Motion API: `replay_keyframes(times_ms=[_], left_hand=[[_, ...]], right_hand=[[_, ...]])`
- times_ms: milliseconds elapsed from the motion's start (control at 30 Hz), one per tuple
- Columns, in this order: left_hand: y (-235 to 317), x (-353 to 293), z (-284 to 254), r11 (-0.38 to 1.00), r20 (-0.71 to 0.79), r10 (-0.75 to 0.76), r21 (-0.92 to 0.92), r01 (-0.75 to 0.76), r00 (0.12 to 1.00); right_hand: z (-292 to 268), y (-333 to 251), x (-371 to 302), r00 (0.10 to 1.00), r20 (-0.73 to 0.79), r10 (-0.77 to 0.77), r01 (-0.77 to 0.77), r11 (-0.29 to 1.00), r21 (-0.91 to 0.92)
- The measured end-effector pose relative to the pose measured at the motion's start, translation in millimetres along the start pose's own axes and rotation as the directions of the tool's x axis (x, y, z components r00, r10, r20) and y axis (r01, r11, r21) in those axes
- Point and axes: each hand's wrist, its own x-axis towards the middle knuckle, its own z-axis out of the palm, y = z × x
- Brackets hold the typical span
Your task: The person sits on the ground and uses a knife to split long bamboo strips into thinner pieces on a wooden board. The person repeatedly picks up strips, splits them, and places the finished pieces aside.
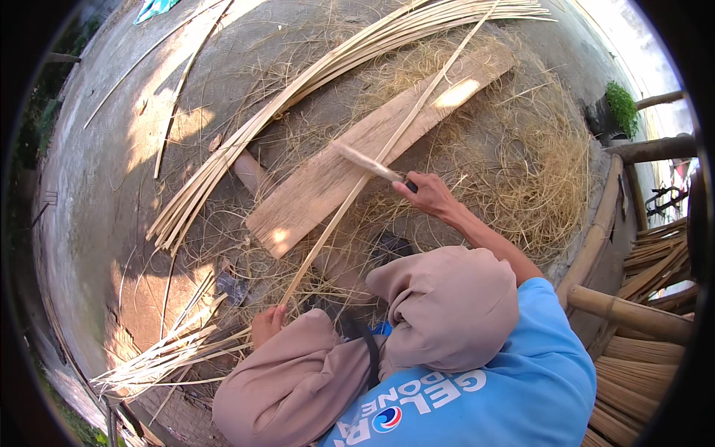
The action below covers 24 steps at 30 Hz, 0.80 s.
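A long, thin bamboo strip (333,216) runs slantwise from beside my left knee up across a wooden board (298,205). My left hand (267,325), partly hidden by the knee, has its fingers closed on the strip's near end. In my right hand (430,195) is a knife (366,161), gripped by its dark handle. Its blade lies across the strip over the middle of the board. The strip continues past the blade toward the far right.
Curly shavings (532,179) heap right of the board. A bundle of long bamboo strips (298,88) lies beyond it. More strips (175,356) are piled at the lower left. A bamboo rail (629,314) and stacked sticks (640,380) stand at my right, near a potted plant (620,108).
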Motion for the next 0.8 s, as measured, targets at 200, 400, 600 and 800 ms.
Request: replay_keyframes(times_ms=[200,400,600,800], left_hand=[[-15.5,-23.2,-43.0,0.98,0.253,-0.055,-0.174,0.101,0.966],[81.0,48.4,-13.5,0.751,0.601,-0.132,-0.458,0.475,0.788],[110.3,76.6,-10.3,0.65,0.74,-0.117,-0.448,0.614,0.663],[89.0,70.1,-11.4,0.69,0.711,-0.157,-0.417,0.591,0.685]], right_hand=[[-56.8,106.0,28.6,0.607,-0.335,0.721,-0.532,0.682,0.503],[42.7,-32.5,-21.8,0.949,0.017,0.316,-0.306,0.901,0.306],[16.5,-21.3,-30.6,0.989,-0.048,0.142,-0.138,0.988,0.074],[44.9,-55.7,-61.1,0.966,0.236,-0.105,0.098,0.994,0.044]])
